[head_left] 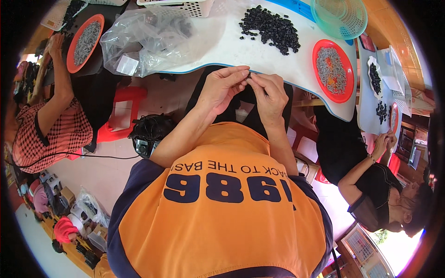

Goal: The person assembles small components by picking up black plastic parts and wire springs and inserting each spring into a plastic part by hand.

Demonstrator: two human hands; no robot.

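Note:
My left hand (225, 88) and my right hand (269, 92) meet just off the table's near edge, fingertips pinched together. Between them is a small black piece (249, 75), mostly covered by the fingers, so its exact shape is hidden. Both hands appear closed on it. Beyond them on the white table (218, 46) lies a loose pile of small black pieces (273, 28). To the right of the pile, a red plate (348, 95) holds many small grey parts (330, 69) with some orange bits among them.
A crumpled clear plastic bag (139, 41) covers the table's left part. White baskets (185, 8) stand at the back, a green strainer (340, 18) at the back right. Co-workers sit left (55, 120) and right (371, 185). A red stool (132, 106) stands on the left.

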